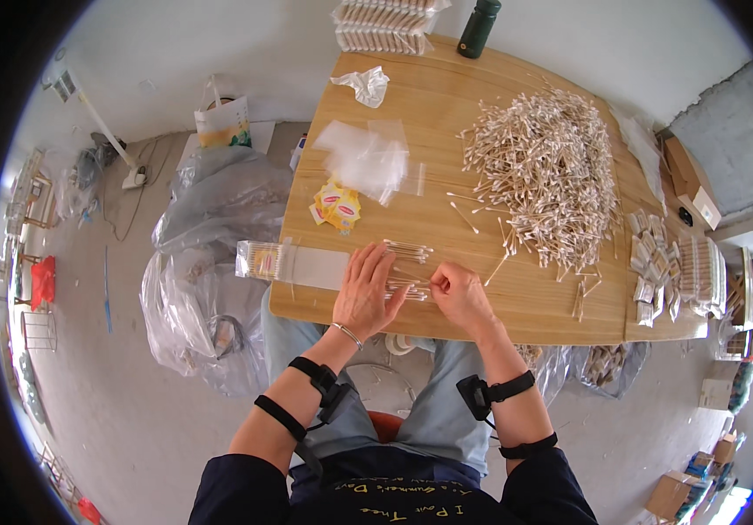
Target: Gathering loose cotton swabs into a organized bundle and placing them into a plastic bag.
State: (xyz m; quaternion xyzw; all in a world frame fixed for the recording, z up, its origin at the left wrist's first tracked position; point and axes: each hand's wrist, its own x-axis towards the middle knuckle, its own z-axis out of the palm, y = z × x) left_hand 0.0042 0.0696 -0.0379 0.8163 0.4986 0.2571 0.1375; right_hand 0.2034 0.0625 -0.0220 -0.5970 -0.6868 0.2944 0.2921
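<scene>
My left hand (366,284) lies palm down with its fingers stretched and the thumb apart, over a group of cotton swabs (408,252) near the table's front edge. The swabs' heads stick out to its right. Just right of them my right hand (462,296) is closed, its curled fingertips at the swab ends; what they pinch is hidden. Left of my left hand lies a white card strip (320,268), and beyond it a clear packet of cotton swabs (260,260) juts over the table's left edge. A big heap of loose cotton swabs (552,175) covers the right part.
Yellow labels (338,206), clear plastic bags (368,162) and crumpled white plastic (366,86) lie on the wooden table (429,131). A green bottle (478,31) and stacked packets (385,26) stand behind. Filled packets (654,262) sit right. Large plastic sacks (210,280) are on the left floor.
</scene>
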